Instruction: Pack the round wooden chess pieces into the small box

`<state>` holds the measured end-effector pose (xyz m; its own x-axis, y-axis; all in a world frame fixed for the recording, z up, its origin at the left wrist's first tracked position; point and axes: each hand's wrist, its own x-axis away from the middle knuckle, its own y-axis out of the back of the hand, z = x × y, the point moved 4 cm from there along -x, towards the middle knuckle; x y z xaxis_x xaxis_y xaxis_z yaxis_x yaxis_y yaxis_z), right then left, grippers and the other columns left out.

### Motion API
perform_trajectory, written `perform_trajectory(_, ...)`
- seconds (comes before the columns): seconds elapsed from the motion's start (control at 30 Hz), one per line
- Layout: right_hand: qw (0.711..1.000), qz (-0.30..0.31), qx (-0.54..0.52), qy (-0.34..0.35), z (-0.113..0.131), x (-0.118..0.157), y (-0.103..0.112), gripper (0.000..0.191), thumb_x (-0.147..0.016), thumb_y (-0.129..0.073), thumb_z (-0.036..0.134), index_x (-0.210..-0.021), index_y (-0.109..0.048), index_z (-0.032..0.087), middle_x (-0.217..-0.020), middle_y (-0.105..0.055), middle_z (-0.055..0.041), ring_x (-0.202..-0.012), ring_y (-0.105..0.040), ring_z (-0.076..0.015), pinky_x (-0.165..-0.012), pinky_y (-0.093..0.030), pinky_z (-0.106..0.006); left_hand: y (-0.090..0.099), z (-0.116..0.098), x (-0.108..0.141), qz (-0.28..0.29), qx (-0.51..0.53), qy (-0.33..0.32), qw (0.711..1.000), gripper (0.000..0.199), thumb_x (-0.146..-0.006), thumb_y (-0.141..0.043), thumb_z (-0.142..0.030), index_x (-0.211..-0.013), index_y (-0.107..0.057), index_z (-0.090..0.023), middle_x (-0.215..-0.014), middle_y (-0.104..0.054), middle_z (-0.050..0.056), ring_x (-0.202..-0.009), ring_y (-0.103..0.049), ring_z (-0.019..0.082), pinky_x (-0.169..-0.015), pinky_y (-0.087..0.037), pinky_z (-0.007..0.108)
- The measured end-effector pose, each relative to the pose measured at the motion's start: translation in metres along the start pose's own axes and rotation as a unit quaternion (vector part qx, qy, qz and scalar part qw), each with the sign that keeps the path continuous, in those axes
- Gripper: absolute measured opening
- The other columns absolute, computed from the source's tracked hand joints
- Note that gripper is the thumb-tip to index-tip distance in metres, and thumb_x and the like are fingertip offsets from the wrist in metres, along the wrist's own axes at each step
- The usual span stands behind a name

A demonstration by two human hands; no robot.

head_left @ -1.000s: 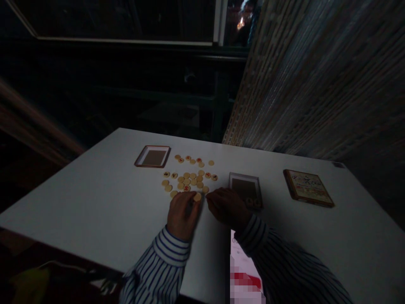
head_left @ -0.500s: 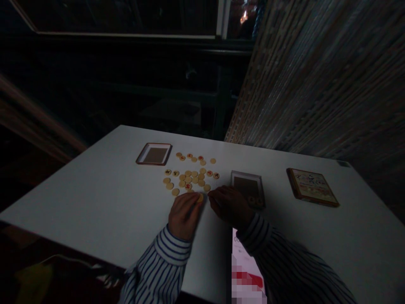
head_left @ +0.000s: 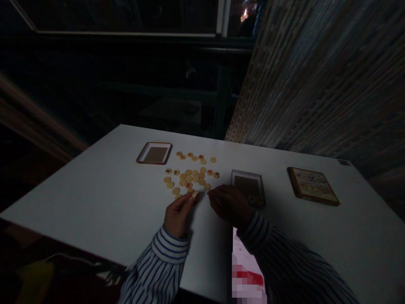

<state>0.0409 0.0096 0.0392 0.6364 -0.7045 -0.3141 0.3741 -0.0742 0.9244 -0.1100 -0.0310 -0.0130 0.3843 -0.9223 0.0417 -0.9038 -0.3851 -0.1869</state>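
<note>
My left hand pinches a round Chinese chess piece between thumb and fingertips, tilted up off the white table. Just right of it, my right hand is closed, knuckles up; whatever its fingers hold is hidden. Beyond both hands lie many pale wooden Chinese chess pieces, some blank side up, others showing red or black characters. Beside my right hand sits an open box with a brown bottom and a couple of pieces in its near right corner. My right hand covers part of it.
A shallow open tray stands at the back left of the white table. On the right lies a flat box with a printed top. A lit phone is partly under my right forearm. String curtains hang behind.
My left hand has shifted slightly left and turned, bringing the pinched piece up on edge and uncovering another piece near its fingers. My right hand has hardly moved.
</note>
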Motion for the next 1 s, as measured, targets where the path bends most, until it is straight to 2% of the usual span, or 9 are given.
perform_trajectory(0.1,1.000,-0.012,-0.011,0.002,0.001,0.000,0.002,0.016,-0.083,-0.045,0.019,-0.087,-0.060,0.019,-0.079,-0.064,-0.0034,-0.077,-0.054,-0.0148,-0.072,-0.036,-0.029,-0.002,0.003,0.000,0.046,0.012,0.014,0.999,0.035,-0.068,-0.065,-0.038,-0.094,-0.068,-0.015,-0.093,-0.069,0.010,-0.089,-0.063,0.023,-0.091,-0.044,0.040)
perform_trajectory(0.27,0.999,-0.038,-0.036,0.013,0.002,0.000,0.005,0.015,-0.082,-0.046,0.017,-0.088,-0.060,0.018,-0.080,-0.064,-0.0042,-0.079,-0.054,-0.0147,-0.073,-0.038,-0.029,-0.002,0.003,0.000,0.042,-0.004,0.015,0.999,0.034,-0.068,-0.066,-0.035,-0.095,-0.067,-0.014,-0.093,-0.069,0.010,-0.089,-0.062,0.021,-0.090,-0.044,0.037)
perform_trajectory(0.43,0.993,-0.075,-0.076,0.039,0.006,0.000,0.010,0.016,-0.083,-0.048,0.021,-0.095,-0.057,0.017,-0.087,-0.064,-0.0051,-0.083,-0.053,-0.0156,-0.076,-0.039,-0.031,-0.008,-0.001,0.001,0.051,-0.005,0.022,0.998,0.034,-0.067,-0.066,-0.037,-0.092,-0.066,-0.013,-0.088,-0.070,0.009,-0.083,-0.064,0.019,-0.083,-0.049,0.034)
perform_trajectory(0.7,0.987,-0.091,-0.094,0.090,0.012,0.002,0.014,0.022,-0.082,-0.051,0.025,-0.102,-0.056,0.018,-0.095,-0.062,-0.0062,-0.089,-0.052,-0.0158,-0.079,-0.039,-0.033,-0.013,-0.011,0.002,0.048,-0.037,0.013,0.998,0.038,-0.063,-0.066,-0.046,-0.084,-0.067,-0.014,-0.084,-0.070,0.009,-0.078,-0.065,0.021,-0.073,-0.052,0.033)
perform_trajectory(1.0,0.986,-0.095,-0.094,0.102,0.012,0.001,0.012,0.022,-0.081,-0.052,0.025,-0.101,-0.057,0.017,-0.093,-0.063,-0.0059,-0.087,-0.053,-0.0155,-0.080,-0.038,-0.033,-0.013,-0.008,0.001,0.068,-0.031,0.014,0.997,0.033,-0.066,-0.063,-0.043,-0.081,-0.067,-0.014,-0.077,-0.070,0.008,-0.070,-0.065,0.018,-0.067,-0.053,0.029)
